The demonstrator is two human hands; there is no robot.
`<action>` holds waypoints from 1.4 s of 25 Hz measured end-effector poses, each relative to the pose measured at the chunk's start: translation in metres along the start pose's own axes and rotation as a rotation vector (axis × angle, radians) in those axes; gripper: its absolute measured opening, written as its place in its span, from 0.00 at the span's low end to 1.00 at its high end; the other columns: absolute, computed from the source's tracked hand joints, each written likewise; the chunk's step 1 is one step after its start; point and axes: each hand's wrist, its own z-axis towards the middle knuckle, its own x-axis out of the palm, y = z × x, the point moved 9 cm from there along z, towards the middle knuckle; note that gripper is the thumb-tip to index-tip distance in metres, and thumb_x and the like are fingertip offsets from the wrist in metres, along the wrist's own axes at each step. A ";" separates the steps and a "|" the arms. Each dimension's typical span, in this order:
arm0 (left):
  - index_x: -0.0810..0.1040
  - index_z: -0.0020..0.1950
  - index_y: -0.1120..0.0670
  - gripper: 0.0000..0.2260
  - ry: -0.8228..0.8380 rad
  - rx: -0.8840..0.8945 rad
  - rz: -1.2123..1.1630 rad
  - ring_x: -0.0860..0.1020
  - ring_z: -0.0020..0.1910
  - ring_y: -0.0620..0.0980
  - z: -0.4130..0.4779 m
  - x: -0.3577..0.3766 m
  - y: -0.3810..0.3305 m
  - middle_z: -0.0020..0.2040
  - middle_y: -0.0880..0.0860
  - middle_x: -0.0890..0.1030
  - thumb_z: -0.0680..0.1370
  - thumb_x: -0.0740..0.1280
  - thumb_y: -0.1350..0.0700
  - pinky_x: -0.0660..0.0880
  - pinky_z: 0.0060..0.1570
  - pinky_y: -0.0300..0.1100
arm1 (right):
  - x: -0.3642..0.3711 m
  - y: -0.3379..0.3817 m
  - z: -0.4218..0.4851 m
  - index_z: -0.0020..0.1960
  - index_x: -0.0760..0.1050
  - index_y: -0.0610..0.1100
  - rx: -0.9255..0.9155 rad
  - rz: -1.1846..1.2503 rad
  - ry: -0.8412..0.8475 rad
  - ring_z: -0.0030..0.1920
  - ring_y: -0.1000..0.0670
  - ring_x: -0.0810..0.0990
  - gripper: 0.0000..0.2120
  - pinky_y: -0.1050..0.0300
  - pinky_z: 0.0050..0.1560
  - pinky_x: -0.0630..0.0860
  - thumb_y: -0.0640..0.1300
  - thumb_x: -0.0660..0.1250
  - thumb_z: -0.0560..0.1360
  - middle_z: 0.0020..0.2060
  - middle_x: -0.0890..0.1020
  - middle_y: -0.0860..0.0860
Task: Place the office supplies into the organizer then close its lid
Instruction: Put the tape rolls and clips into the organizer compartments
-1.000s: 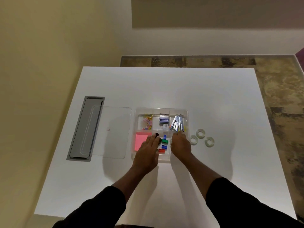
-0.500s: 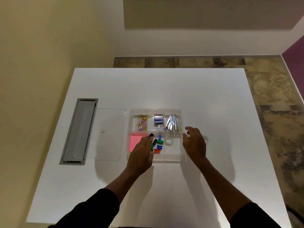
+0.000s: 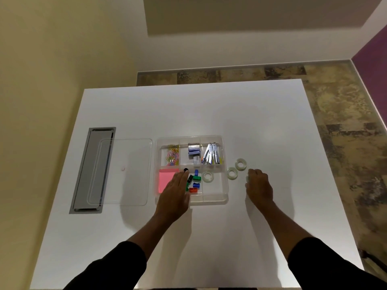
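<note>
The clear organizer (image 3: 225, 185) sits mid-table with paper clips (image 3: 173, 156), staple boxes (image 3: 193, 152), metal staple removers (image 3: 211, 155), pink sticky notes (image 3: 165, 180), coloured binder clips (image 3: 195, 182) and one tape roll (image 3: 208, 177) in its compartments. My left hand (image 3: 174, 195) lies flat, palm down, over the organizer's front left, covering part of the sticky notes and holding nothing. My right hand (image 3: 258, 187) is on the table right of the organizer, fingers curled around a clear tape roll (image 3: 248, 178). Two more tape rolls (image 3: 232, 173) (image 3: 240, 164) lie between that hand and the organizer. The clear lid (image 3: 123, 172) lies flat to the left.
A grey cable hatch (image 3: 92, 170) is set into the white table (image 3: 209, 114) at the left, partly under the lid. The table's right edge borders patterned floor (image 3: 339, 122). A yellow wall rises at the left.
My right hand left the organizer, where a tape roll now lies, and moved right onto the table to another roll. My left hand stayed put. The camera view shifted slightly.
</note>
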 end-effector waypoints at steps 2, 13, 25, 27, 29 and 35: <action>0.61 0.86 0.55 0.34 -0.003 0.007 -0.006 0.63 0.86 0.56 0.001 -0.001 -0.004 0.86 0.54 0.66 0.83 0.71 0.56 0.73 0.80 0.54 | 0.001 0.001 -0.001 0.65 0.76 0.37 -0.011 0.009 -0.008 0.64 0.37 0.78 0.12 0.42 0.54 0.85 0.34 0.65 0.82 0.62 0.80 0.40; 0.62 0.86 0.55 0.33 0.001 0.009 0.000 0.63 0.86 0.57 -0.002 0.004 -0.007 0.86 0.55 0.66 0.83 0.72 0.54 0.71 0.81 0.55 | -0.009 0.118 -0.028 0.73 0.77 0.42 -0.388 0.254 -0.048 0.68 0.43 0.80 0.26 0.50 0.63 0.83 0.38 0.77 0.77 0.69 0.80 0.45; 0.61 0.86 0.52 0.34 0.016 -0.012 0.032 0.62 0.87 0.56 -0.010 0.009 0.011 0.86 0.54 0.66 0.83 0.72 0.54 0.74 0.78 0.54 | 0.009 0.141 -0.025 0.75 0.74 0.40 -0.398 0.171 0.051 0.71 0.43 0.79 0.25 0.49 0.67 0.83 0.33 0.72 0.80 0.73 0.78 0.42; 0.61 0.86 0.52 0.34 0.018 -0.015 0.026 0.62 0.87 0.56 -0.010 0.007 0.010 0.86 0.54 0.66 0.83 0.72 0.55 0.75 0.77 0.55 | -0.006 0.126 -0.023 0.72 0.78 0.39 -0.384 0.274 -0.012 0.67 0.42 0.83 0.21 0.49 0.63 0.84 0.31 0.70 0.80 0.69 0.81 0.42; 0.61 0.86 0.52 0.33 0.024 -0.012 0.015 0.61 0.87 0.56 -0.009 0.006 0.009 0.86 0.54 0.65 0.83 0.71 0.56 0.75 0.77 0.55 | -0.020 0.102 -0.020 0.67 0.82 0.37 -0.329 0.347 -0.130 0.60 0.40 0.86 0.15 0.47 0.60 0.85 0.33 0.70 0.81 0.63 0.85 0.40; 0.62 0.86 0.54 0.32 0.016 -0.005 0.009 0.63 0.86 0.57 -0.005 0.001 0.006 0.86 0.55 0.67 0.83 0.70 0.57 0.78 0.75 0.55 | -0.012 0.050 -0.003 0.80 0.70 0.46 -0.213 0.059 0.010 0.76 0.44 0.74 0.27 0.45 0.69 0.80 0.40 0.70 0.82 0.77 0.75 0.49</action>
